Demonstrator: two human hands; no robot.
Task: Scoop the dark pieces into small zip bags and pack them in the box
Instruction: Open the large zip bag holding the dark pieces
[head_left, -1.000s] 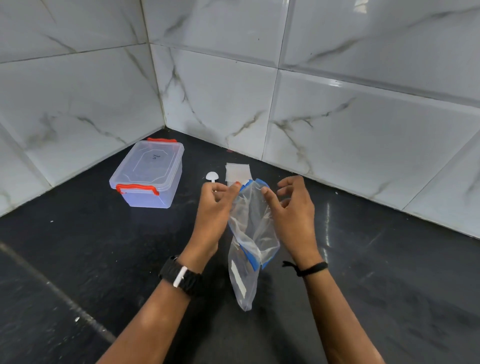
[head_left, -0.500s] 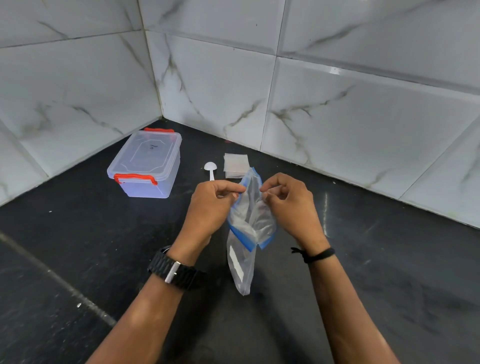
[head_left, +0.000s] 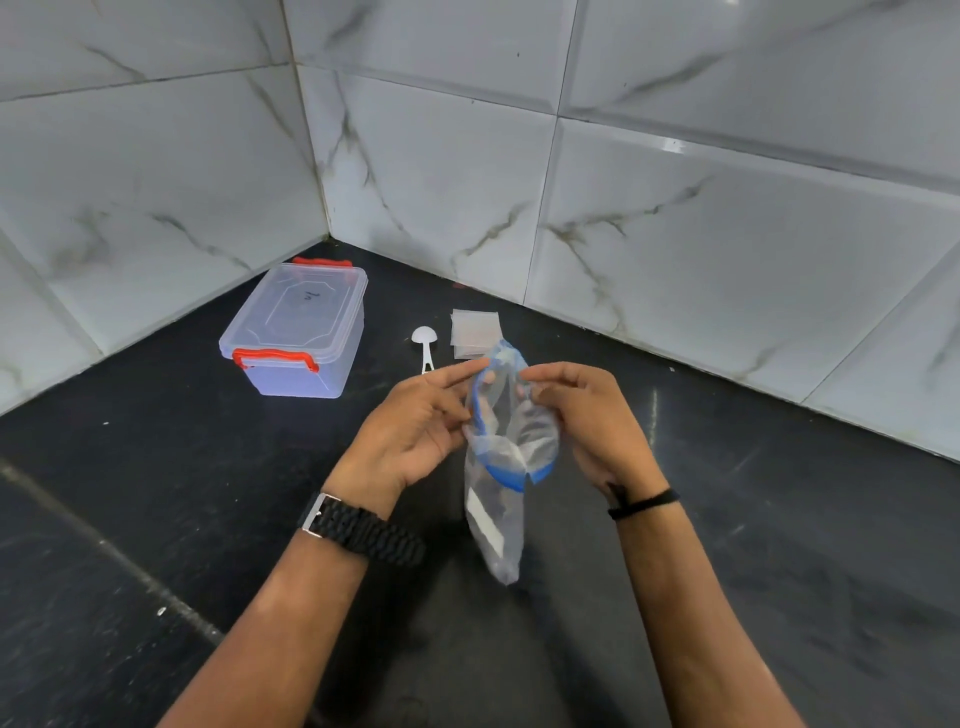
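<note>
A clear zip bag (head_left: 506, 467) with a blue zip rim hangs above the black counter, its mouth spread apart. My right hand (head_left: 582, 415) pinches the rim at the top right. Fingers of my left hand (head_left: 415, 431) lie loosely straight against the left side of the rim, the index finger reaching to its top. What the bag holds is too faint to tell. The clear box (head_left: 298, 332) with red latches stands closed at the back left. A white scoop (head_left: 425, 345) and a stack of small clear bags (head_left: 475, 330) lie behind my hands.
White marble-pattern tile walls (head_left: 675, 218) meet in a corner behind the box. The black counter (head_left: 156, 493) spreads to the left, right and front of my arms. A watch is on my left wrist, a black band on my right.
The left hand's fingers have loosened from a pinch to lying straight along the rim. The bag's mouth has spread wider. The view has shifted slightly.
</note>
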